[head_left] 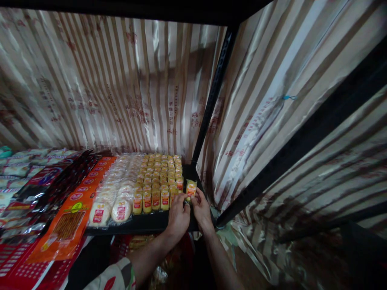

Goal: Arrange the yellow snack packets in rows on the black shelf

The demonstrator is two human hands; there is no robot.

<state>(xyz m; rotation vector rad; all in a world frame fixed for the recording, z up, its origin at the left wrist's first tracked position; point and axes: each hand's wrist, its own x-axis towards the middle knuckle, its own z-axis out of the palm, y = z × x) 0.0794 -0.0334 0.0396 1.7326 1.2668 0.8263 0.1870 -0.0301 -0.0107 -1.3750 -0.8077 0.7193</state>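
Observation:
A small yellow snack packet (191,187) with a red-and-white label stands upright between my two hands, just right of the packed rows. My right hand (202,210) pinches it from its right side. The curled fingers of my left hand (179,217) grip its lower left edge, close to the front row. Beside them, many matching small yellow snack packets (155,199) stand in tight rows on the black shelf (142,221). Left of these lie rows of round white wrapped cakes (121,210) with red labels.
An orange snack bag (71,221) and dark shiny packs (33,197) lie farther left. A red plastic basket (18,262) sits at lower left, and more packets show dimly below the shelf. A black shelf post (211,100) rises behind, before striped sheeting (121,80).

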